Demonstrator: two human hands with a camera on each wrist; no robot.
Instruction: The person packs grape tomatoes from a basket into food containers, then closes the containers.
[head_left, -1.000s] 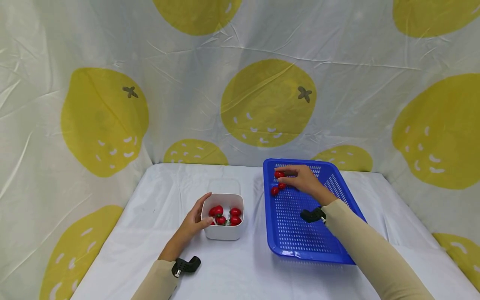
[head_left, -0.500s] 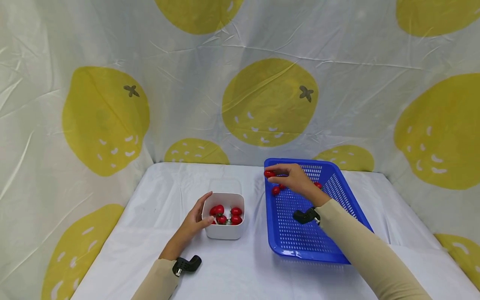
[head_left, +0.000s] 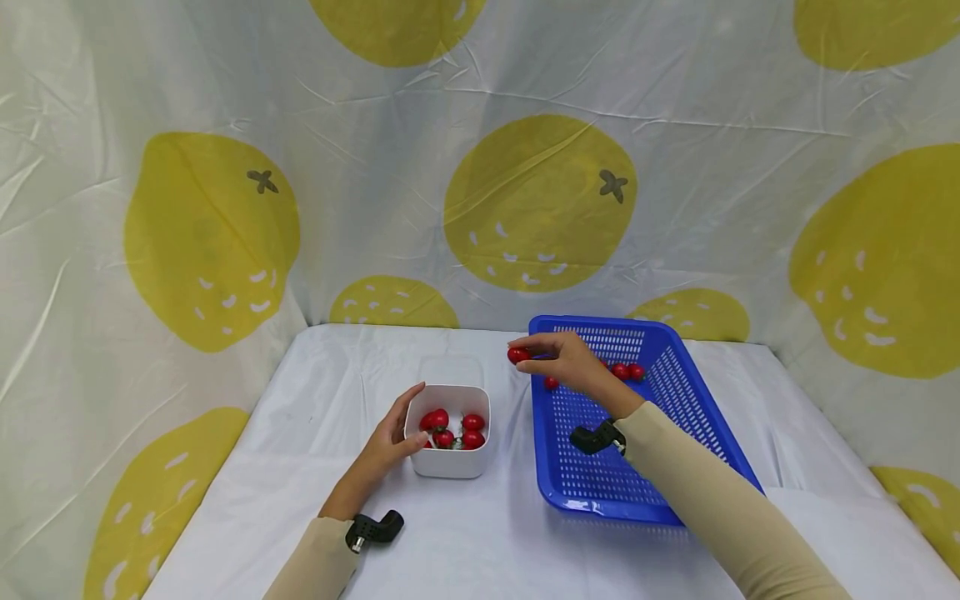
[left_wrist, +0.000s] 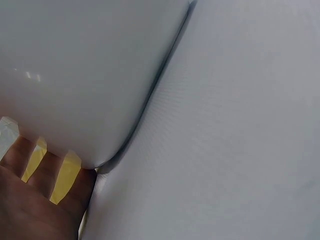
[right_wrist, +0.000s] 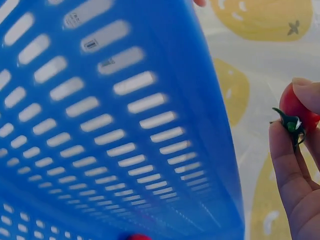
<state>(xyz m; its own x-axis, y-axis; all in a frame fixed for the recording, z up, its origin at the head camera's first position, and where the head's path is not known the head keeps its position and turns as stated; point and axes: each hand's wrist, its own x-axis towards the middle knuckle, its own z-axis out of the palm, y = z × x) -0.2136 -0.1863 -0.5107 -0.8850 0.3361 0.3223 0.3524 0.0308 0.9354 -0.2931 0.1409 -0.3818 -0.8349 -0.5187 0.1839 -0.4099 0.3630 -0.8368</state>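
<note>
Right of centre, the right hand (head_left: 558, 360) pinches one smooth red cherry tomato (head_left: 517, 356), green-calyxed, beside the left rim of a slotted blue plastic basket (head_left: 600, 508); four more tomatoes (head_left: 620, 372) show inside. Left of centre, the left hand (head_left: 390, 437), thumb and fingers round one side, holds a glossy white rounded-square container (head_left: 448, 467) of at least five tomatoes. The translucent piece behind, possibly a lid (head_left: 450, 370), is indistinct.

A creased pale curtain (head_left: 367, 208) is hanging behind and beside the white-covered bench (head_left: 296, 437), and large printed yellow lemons (head_left: 540, 204) are dotting its surface.
</note>
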